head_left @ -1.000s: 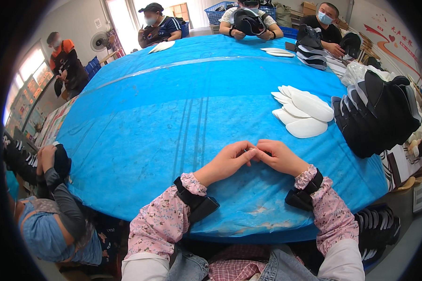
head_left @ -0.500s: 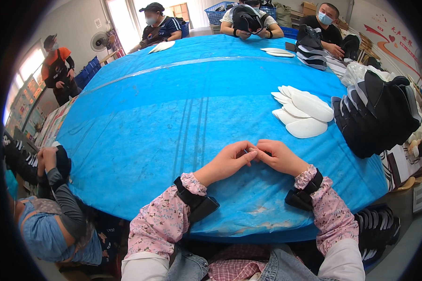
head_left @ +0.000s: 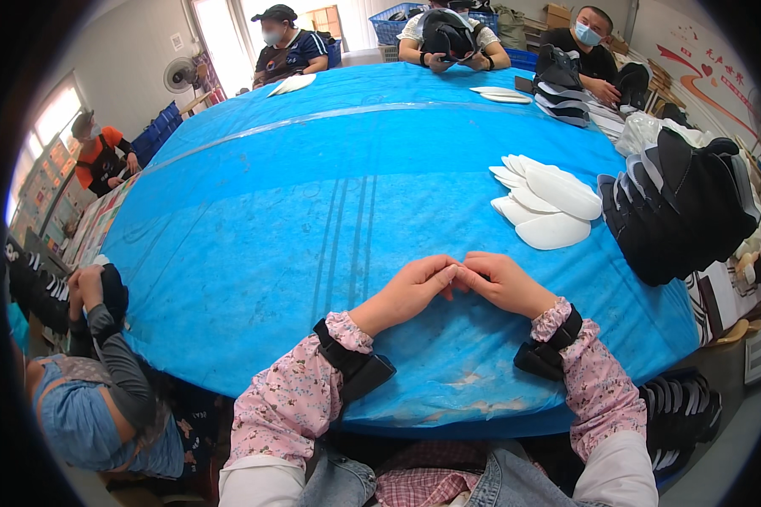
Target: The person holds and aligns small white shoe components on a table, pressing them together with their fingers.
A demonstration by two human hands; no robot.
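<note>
My left hand (head_left: 407, 293) and my right hand (head_left: 509, 285) rest together on the blue table cover (head_left: 254, 253), near the front edge. Their curled fingertips touch each other at the middle. Both hands are closed, and no object shows in them; the undersides of the fingers are partly hidden. Nearest to my right hand, farther off, lies a fanned pile of white insole-shaped pads (head_left: 558, 203). Right of those pads stands a stack of black shoe uppers (head_left: 681, 211) with grey linings.
Smaller piles of white pads (head_left: 500, 95) lie toward the far side. Co-workers sit around the table; one across holds a black upper (head_left: 448, 35). More black uppers (head_left: 681, 414) are low at my right. A person with clasped hands (head_left: 89, 289) sits at my left.
My fingers have shifted slightly against each other; my arms have stayed in place. At the far left, the standing person in orange has bent down toward the side table.
</note>
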